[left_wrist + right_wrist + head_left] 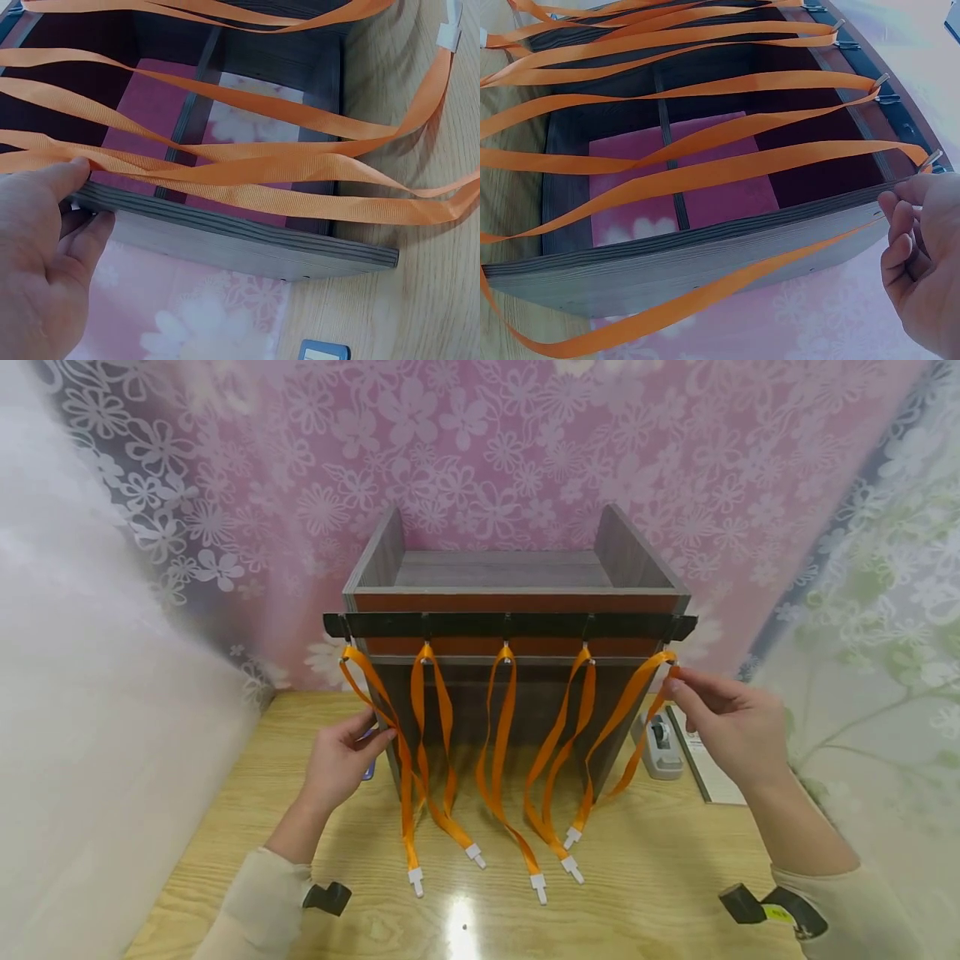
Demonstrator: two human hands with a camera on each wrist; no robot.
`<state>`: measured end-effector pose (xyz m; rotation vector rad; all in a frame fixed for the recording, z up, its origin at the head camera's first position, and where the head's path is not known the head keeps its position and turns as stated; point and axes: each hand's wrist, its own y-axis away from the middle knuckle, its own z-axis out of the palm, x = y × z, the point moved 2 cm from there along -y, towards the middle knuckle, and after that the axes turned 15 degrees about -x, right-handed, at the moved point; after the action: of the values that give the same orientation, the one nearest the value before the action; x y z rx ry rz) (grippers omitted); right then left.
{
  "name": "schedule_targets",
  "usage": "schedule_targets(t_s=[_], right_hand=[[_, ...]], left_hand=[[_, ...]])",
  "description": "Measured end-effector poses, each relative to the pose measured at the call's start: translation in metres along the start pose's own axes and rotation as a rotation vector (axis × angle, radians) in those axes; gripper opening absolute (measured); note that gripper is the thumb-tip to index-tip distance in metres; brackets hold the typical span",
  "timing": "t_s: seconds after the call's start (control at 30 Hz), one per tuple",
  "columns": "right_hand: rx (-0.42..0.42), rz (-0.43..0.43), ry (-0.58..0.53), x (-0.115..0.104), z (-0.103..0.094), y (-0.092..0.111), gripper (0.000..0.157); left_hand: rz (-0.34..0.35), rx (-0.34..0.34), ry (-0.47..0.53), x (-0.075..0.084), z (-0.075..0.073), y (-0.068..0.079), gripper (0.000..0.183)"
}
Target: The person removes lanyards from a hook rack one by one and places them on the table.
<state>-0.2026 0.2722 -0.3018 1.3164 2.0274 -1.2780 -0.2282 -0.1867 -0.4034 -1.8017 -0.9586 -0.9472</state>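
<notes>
I watch the right hand point(731, 720) pinch a flat orange ribbon lanyard point(705, 175), the left hand point(339, 766) gripping grey wooden shelving point(501, 570). Likely limp, light; best grasped at its far end.

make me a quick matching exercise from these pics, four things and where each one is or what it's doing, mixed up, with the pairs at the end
Things:
1. left hand
2. right hand
3. tape dispenser
4. black strip

Places or states:
A. on the table, to the right of the shelf unit
B. running across the front of the shelf unit
C. at the left side board of the shelf unit
D. pinching the rightmost orange lanyard near its top

Pairs: 1-C, 2-D, 3-A, 4-B
</notes>
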Motion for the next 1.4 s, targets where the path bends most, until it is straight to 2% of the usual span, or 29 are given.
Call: schedule_targets(t_s=[0.13,0.27,0.37,0.47,0.6,0.73,0.9,0.97,1.1,1.17,1.4], right_hand=[[0.024,-0.002,-0.010,-0.001,0.003,-0.002,0.021],[0.062,-0.049,0.011,-0.006,0.005,-0.005,0.016],[0.073,-0.087,0.011,-0.009,0.003,-0.008,0.012],[0.067,-0.082,-0.010,-0.012,-0.002,-0.009,0.010],[0.025,-0.042,-0.172,-0.020,-0.012,-0.012,0.007],[-0.001,-0.003,-0.384,-0.033,-0.022,-0.017,0.006],[-0.031,0.054,-0.520,-0.050,-0.032,-0.020,0.014],[-0.051,0.049,-0.542,-0.055,-0.036,-0.021,0.015],[-0.067,0.006,-0.600,-0.065,-0.045,-0.023,0.015],[-0.050,-0.014,-0.600,-0.068,-0.051,-0.023,0.014],[-0.027,-0.185,-0.685,-0.070,-0.073,-0.022,0.022]], left_hand=[[0.013,0.021,-0.065,0.003,0.001,0.001,0.041],[0.019,0.036,-0.117,0.005,0.001,0.003,0.039],[0.031,0.042,-0.129,0.005,0.001,0.002,0.037],[0.042,0.040,-0.135,0.005,0.002,0.001,0.037],[0.058,0.042,-0.145,0.007,0.004,0.000,0.037],[0.068,0.048,-0.162,0.008,0.004,-0.001,0.036],[0.056,0.047,-0.144,0.007,0.004,-0.001,0.034],[0.050,0.047,-0.132,0.006,0.004,0.000,0.034],[0.041,0.046,-0.125,0.006,0.005,0.001,0.035],[0.033,0.046,-0.123,0.006,0.005,0.001,0.036],[0.041,0.048,-0.107,0.006,0.007,-0.001,0.037]])
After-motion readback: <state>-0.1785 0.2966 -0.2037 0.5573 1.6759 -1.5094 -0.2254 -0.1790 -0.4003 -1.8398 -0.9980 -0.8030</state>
